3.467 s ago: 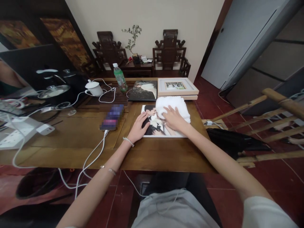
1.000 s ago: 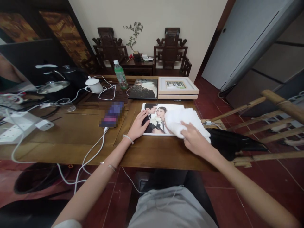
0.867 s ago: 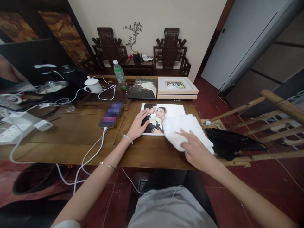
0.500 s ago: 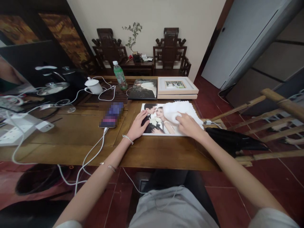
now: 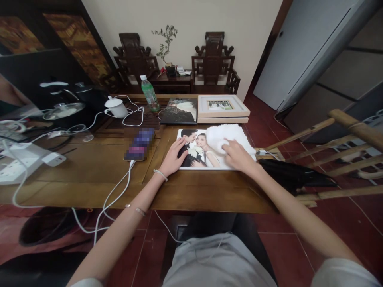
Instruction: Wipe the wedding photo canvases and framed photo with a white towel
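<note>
A large wedding photo print (image 5: 196, 157) of a couple lies flat on the wooden table in front of me. My left hand (image 5: 176, 156) rests open on its left edge, fingers spread across the picture's corner. On the right half of the print lies a white cloth (image 5: 229, 135) with a scalloped edge, covering that part of the picture. My right hand (image 5: 237, 155) presses on the cloth with bent fingers and grips a bunched part of it. The fingertips are partly hidden in the fabric.
Behind the print lie a dark photo panel (image 5: 179, 111) and stacked pale frames (image 5: 223, 113). A green-labelled bottle (image 5: 149, 93), a lidded white cup (image 5: 116, 107), a cabled phone (image 5: 139, 144) and a power strip (image 5: 20, 163) stand leftward. A bamboo chair (image 5: 317, 123) is at right.
The view has shifted very slightly. Both hands keep nearly the same places on the print and the cloth.
</note>
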The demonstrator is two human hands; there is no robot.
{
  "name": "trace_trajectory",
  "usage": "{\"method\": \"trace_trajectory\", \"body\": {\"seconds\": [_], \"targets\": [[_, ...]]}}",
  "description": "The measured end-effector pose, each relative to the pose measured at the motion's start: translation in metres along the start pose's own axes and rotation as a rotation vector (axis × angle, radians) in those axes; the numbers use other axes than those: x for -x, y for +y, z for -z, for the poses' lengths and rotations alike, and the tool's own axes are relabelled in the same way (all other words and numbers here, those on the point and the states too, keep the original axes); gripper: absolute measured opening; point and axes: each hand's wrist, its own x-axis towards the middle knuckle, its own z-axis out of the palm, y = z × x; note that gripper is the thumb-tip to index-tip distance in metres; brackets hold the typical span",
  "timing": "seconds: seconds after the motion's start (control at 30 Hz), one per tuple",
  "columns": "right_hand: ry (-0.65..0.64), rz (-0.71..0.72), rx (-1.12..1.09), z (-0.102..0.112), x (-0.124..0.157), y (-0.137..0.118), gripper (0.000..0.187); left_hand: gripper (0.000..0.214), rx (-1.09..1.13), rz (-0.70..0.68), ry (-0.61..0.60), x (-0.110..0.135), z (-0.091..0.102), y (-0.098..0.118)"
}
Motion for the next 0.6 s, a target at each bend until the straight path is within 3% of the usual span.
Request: {"method": "trace_trajectory", "body": {"seconds": [0.17,0.3,0.43,0.6], "targets": [[0.029,0.111,-0.057,0.003,0.068,-0.040,0.034,0.051,0.001,0.000,-0.002,0.000,0.000,0.001],[0.010,0.192,-0.082,0.007,0.093,-0.059,0.034,0.050,0.006,0.001,-0.001,0.000,0.000,0.002],[-0.019,0.162,-0.099,0.007,0.077,-0.057,0.037,0.052,0.004,0.011,-0.011,0.000,0.000,0.003],[-0.067,0.038,-0.025,0.009,0.022,-0.037,0.034,0.051,0.000,0.018,-0.016,0.000,0.001,0.005]]}}
